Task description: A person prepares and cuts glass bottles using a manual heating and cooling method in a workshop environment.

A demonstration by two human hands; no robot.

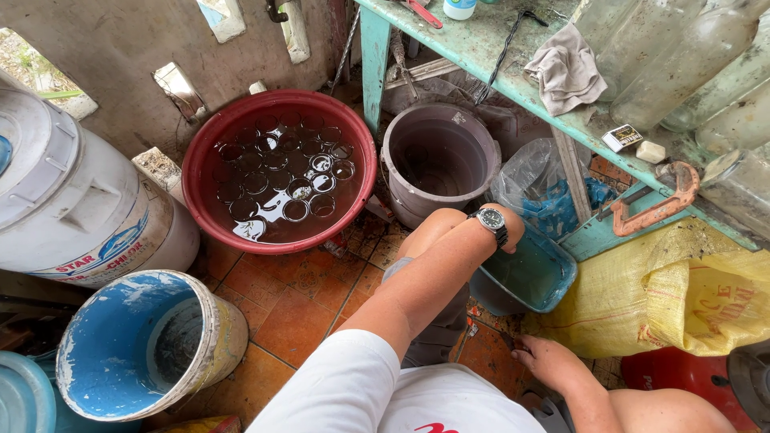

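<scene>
Left hand [513,232] reaches over the knee into the blue rectangular tub [539,277] at 3 o'clock of frame centre; wristwatch [492,220] shows, but the fingers are hidden behind the wrist and tub rim, so can't tell whether they're apart or closed. Right hand [545,361] lies flat on the tiled floor [297,309] at 5 o'clock, fingers spread and loose, gripping nothing, just beside the yellow sack [682,301]. The tub is boxed in: grey bucket [439,160] and clear plastic bag [533,180] at its 12 and 11 o'clock, the counter [513,68] leg and an orange clamp [666,204] at 1 to 2 o'clock, the sack touching its right edge. Red basin [279,168] at 10 o'clock holds dark water with round glass jars in it, its rim close to the grey bucket. White drum [72,208] and paint-stained blue bucket [144,341] crowd the 8 to 9 o'clock side. Open floor is the tile strip between red basin, blue bucket and knee.
</scene>
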